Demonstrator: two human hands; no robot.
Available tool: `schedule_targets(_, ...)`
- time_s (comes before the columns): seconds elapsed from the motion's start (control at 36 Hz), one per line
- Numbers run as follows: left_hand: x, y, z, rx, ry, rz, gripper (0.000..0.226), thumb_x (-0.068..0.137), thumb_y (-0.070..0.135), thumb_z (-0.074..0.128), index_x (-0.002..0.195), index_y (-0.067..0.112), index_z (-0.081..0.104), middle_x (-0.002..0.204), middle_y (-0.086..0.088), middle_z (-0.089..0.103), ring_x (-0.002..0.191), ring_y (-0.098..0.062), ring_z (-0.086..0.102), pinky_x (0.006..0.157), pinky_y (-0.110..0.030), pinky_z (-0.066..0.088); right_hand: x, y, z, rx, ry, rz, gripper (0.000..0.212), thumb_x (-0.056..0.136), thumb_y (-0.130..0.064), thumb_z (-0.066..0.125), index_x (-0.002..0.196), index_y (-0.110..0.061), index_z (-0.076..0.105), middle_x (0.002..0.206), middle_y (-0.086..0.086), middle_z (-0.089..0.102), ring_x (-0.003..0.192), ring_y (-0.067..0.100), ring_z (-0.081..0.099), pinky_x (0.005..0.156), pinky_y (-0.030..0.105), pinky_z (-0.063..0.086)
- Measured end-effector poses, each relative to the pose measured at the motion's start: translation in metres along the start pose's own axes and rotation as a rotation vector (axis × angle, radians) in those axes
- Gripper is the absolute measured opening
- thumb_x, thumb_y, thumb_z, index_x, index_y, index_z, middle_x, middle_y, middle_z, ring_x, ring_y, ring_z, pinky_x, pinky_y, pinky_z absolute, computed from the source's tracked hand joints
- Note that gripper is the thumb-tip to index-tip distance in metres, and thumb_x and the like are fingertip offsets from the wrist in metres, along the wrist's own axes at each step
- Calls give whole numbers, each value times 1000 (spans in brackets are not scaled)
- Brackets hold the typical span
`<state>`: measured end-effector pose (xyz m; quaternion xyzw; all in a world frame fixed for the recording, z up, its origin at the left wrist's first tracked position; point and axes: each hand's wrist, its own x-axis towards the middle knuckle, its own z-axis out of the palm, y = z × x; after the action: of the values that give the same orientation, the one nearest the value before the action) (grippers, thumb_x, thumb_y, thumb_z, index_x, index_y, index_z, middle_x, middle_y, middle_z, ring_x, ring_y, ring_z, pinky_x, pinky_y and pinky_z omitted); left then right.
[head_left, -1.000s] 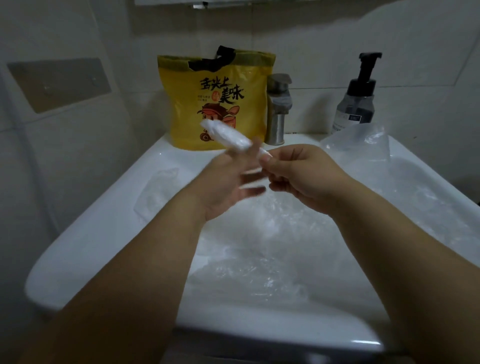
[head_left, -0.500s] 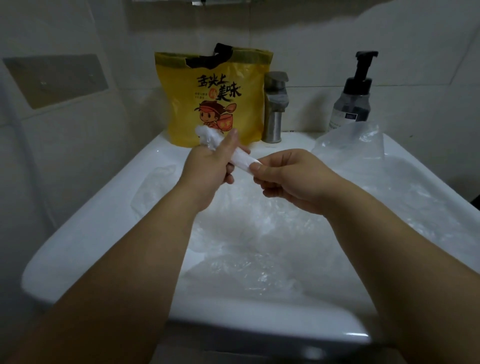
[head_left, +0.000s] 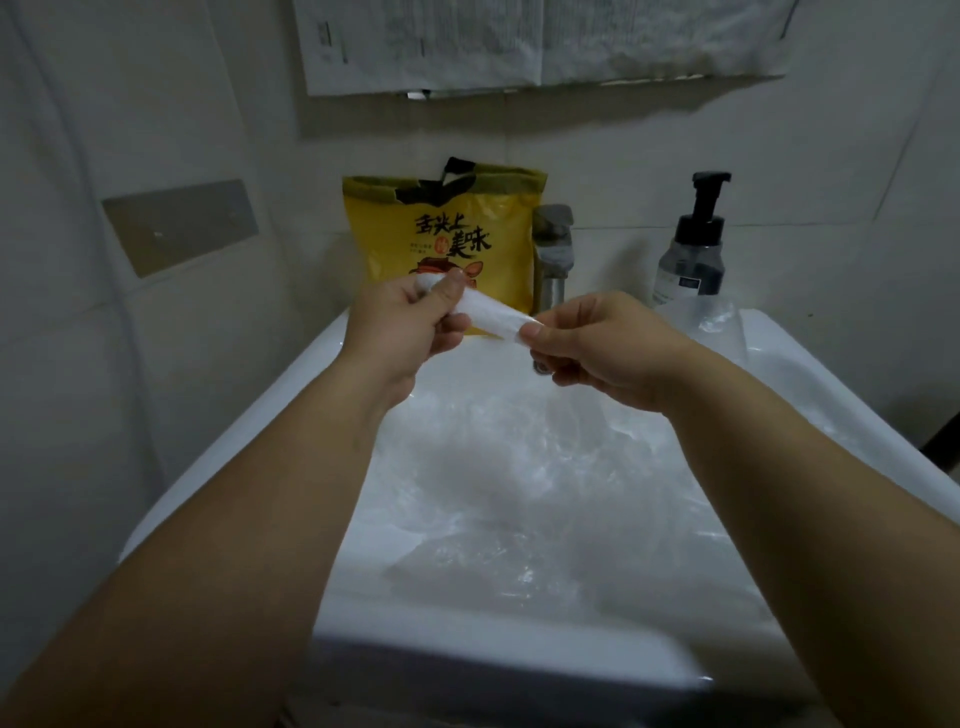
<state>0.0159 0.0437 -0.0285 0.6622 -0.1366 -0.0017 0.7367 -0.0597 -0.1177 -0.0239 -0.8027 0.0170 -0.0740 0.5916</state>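
Note:
A small white roll, like a twisted piece of cloth or film, is stretched between both hands above the white sink. My left hand grips its left end with curled fingers and thumb. My right hand pinches its right end between thumb and fingers. Crumpled clear plastic film fills the basin under my arms.
A yellow snack bag stands at the back of the sink, next to a metal faucet. A dark pump bottle stands at the back right. More clear plastic lies by it. Tiled walls close in on the left and behind.
My left hand has regripped the roll's left end and the roll now lies more level between the hands. The camera has tilted up, showing more wall.

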Motion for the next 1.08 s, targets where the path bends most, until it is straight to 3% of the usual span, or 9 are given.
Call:
schedule_targets(0.14,3,13,-3,-59,-9,15,15,94,22,60,84,12,65,56,2,64,46,-1,57,48,-11,48,10,-14,0,21,49,-17,15,89,-17,65,91,-3,69,79,14,57,69,23,49,71,35,43)
schedule_targets(0.28,13,25,-14,-109,-39,37,17,99,19,50,94,7,62,56,3,64,49,-1,61,50,-11,49,26,-26,0,120,82,-66,10,91,-12,61,91,-3,67,73,10,55,64,18,51,57,23,48)
schedule_targets(0.47,44,41,-25,-87,126,131,13,96,15,59,84,11,65,53,5,64,51,-3,62,50,-14,49,56,-49,4,61,52,-124,11,95,-12,57,89,-10,66,73,7,56,64,14,52,59,22,49)
schedule_targets(0.58,65,48,-28,-70,158,141,14,97,18,59,87,12,66,68,-1,67,54,-3,64,50,-15,49,78,-64,4,37,128,-207,7,94,-10,58,91,-14,64,80,7,58,68,13,54,61,21,52)
schedule_targets(0.69,81,53,-33,4,75,155,24,95,30,59,108,11,65,100,-2,67,83,-10,68,62,-19,55,107,-75,-2,-6,308,-245,15,94,-15,60,108,-12,62,81,3,57,65,11,54,48,15,47)
schedule_targets(0.75,89,56,-38,39,79,175,32,93,30,60,119,12,61,101,4,63,95,-12,64,71,-18,56,125,-79,-6,-97,394,-271,18,96,-19,57,113,-16,62,88,0,59,70,11,55,54,19,49)
schedule_targets(0.83,105,57,-47,86,166,190,48,95,25,60,138,8,50,101,6,62,92,-6,62,72,-14,55,153,-86,-10,-269,497,-339,24,98,-16,50,120,-16,62,110,3,63,86,16,59,72,29,51)
schedule_targets(0.94,119,51,-53,150,222,186,29,97,25,57,120,9,66,94,1,67,86,-7,64,75,-19,55,179,-99,-9,-457,546,-375,29,99,-15,45,122,-19,61,124,4,60,111,22,57,91,31,47)
schedule_targets(1.08,127,47,-53,170,238,187,20,98,23,54,112,17,67,93,7,67,83,-5,62,68,-18,51,208,-105,-1,-733,342,-300,31,97,-12,48,121,-22,63,127,4,60,119,29,53,104,46,40)
